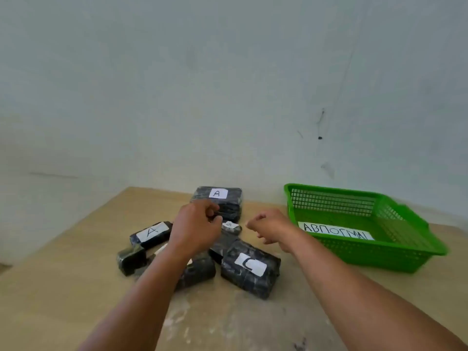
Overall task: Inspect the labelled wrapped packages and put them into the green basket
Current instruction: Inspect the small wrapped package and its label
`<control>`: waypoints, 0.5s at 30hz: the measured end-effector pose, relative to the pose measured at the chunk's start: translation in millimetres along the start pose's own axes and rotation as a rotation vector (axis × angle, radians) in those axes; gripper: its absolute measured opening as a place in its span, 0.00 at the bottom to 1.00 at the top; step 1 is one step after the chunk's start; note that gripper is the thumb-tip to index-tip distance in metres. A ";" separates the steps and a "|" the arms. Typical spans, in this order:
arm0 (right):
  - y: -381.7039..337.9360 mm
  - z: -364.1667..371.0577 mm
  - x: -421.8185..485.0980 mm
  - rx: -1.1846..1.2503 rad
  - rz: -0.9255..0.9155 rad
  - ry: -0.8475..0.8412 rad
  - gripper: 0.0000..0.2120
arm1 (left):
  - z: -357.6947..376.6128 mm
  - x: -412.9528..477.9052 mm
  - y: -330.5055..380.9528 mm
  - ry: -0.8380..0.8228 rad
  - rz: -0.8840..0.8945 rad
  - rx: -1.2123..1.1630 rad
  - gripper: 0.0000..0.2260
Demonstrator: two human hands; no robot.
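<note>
Black wrapped packages lie bunched together on a tan table point(65, 279), and the clock below is centred on that bunch, with 12 pointing at the pale wall point(228, 72).

At 12 lies the biggest package point(229, 210), its white label reading A. At 9 a slimmer package point(151, 234) also shows an A, and at 8 sits a small block point(131, 260) with no label in sight. At 5 is the package marked C point(251, 269), tilted on the table. A small package point(231, 228) near the centre carries a label too blurred to read. One more package point(200, 271) at 6 is partly hidden under the left forearm.

The left hand point(196, 225) hovers over the centre with its fingers curled, right at the near edge of the 12 o'clock package. Whether it pinches the wrapping or only touches it cannot be told. The right hand point(269, 230) is at 3, apart from the left, fingers loosely curled and holding nothing — it hangs above the table between the bunch and the basket.

The green basket point(367, 254) stands at 3, well apart from the packages, with a white paper label point(335, 230) lying flat inside it — the lettering is not clear enough to read with certainty.
</note>
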State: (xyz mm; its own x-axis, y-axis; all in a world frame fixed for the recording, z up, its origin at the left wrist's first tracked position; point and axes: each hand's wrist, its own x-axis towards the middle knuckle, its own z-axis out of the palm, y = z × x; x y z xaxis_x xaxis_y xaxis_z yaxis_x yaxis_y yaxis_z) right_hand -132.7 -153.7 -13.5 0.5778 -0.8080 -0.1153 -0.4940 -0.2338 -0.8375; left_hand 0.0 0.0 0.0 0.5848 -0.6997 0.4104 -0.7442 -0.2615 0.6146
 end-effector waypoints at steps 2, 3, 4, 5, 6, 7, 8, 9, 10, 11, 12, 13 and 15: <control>-1.7 9.4 16.8 -0.110 0.067 -0.008 0.08 | 8.9 10.6 -6.4 -0.007 -0.030 -0.046 0.12; -1.8 13.9 26.5 -0.165 0.093 -0.029 0.10 | 14.0 15.3 -10.5 -0.014 -0.026 -0.045 0.12; -2.7 19.6 33.6 -0.209 0.110 -0.059 0.11 | 17.1 18.0 -13.4 -0.032 -0.028 -0.023 0.13; -3.5 24.1 42.1 -0.245 0.110 -0.082 0.12 | 21.1 22.4 -17.7 -0.043 -0.025 -0.010 0.13; -5.0 27.2 48.3 -0.275 0.104 -0.095 0.12 | 23.7 26.5 -21.7 -0.044 -0.027 -0.005 0.13; -5.0 30.1 55.1 -0.291 0.095 -0.103 0.11 | 26.1 30.8 -26.5 -0.045 -0.033 0.004 0.13; -6.0 32.3 57.8 -0.312 0.082 -0.110 0.10 | 27.7 34.0 -30.5 -0.041 -0.037 0.016 0.13; -4.5 35.7 62.9 -0.325 0.073 -0.111 0.10 | 30.0 36.6 -34.3 -0.047 -0.046 0.027 0.13; -3.2 38.4 67.1 -0.338 0.069 -0.111 0.11 | 31.3 37.6 -36.5 -0.054 -0.054 0.033 0.14; -0.6 41.1 72.1 -0.342 0.068 -0.104 0.14 | 32.4 38.4 -38.8 -0.063 -0.061 0.035 0.14; 0.8 43.1 74.5 -0.344 0.073 -0.089 0.16 | 33.3 38.8 -40.7 -0.070 -0.065 0.032 0.14; 2.4 44.2 76.5 -0.340 0.073 -0.073 0.17 | 34.0 39.0 -42.6 -0.075 -0.076 0.027 0.14; 5.5 43.3 77.1 -0.311 0.064 -0.051 0.17 | 35.4 37.2 -44.6 -0.082 -0.096 0.017 0.15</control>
State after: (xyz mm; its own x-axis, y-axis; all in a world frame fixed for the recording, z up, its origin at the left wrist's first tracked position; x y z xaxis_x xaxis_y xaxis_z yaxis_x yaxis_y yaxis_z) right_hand -62.8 -193.9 -50.1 0.5671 -0.8001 -0.1952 -0.7005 -0.3439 -0.6254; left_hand 43.5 -37.9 -35.9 0.6256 -0.7227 0.2938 -0.6920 -0.3401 0.6368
